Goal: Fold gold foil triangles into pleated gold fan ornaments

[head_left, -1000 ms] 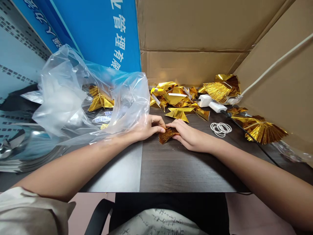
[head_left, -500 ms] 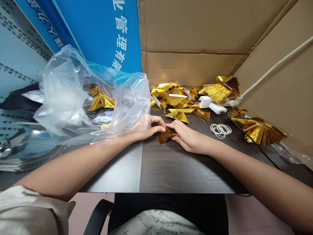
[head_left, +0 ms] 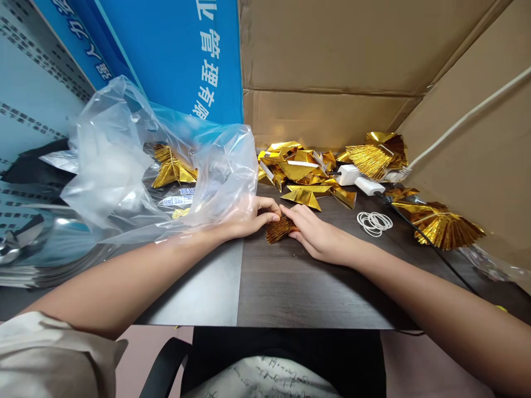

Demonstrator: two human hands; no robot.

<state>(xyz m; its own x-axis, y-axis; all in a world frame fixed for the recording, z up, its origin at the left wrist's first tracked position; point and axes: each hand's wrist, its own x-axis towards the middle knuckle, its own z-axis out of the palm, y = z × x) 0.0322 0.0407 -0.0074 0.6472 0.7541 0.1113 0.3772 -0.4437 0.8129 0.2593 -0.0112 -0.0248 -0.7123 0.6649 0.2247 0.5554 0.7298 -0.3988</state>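
A bundle of pleated gold foil paper (head_left: 277,230) is held between both hands, low over the dark desk. My left hand (head_left: 256,217) pinches its left upper edge with thumb and fingers, beneath the edge of a clear plastic bag. From the other side my right hand (head_left: 313,232) grips it, fingertips close to the left ones. Part of the bundle is covered by the fingers. Behind the hands lies a heap of folded gold foil pieces (head_left: 296,166). White rubber bands (head_left: 374,224) rest to the right of my right hand.
A large clear plastic bag (head_left: 112,160) bulges over the left side, with gold foil (head_left: 176,171) behind it. At right lie fanned gold bundles (head_left: 450,229), white plugs (head_left: 369,185) and a black cable (head_left: 431,240). Cardboard (head_left: 332,50) walls the back.
Both hands stay closed on the gold bundle, with only a slight shift of the fingers. The view has moved very slightly; other things lie as before.
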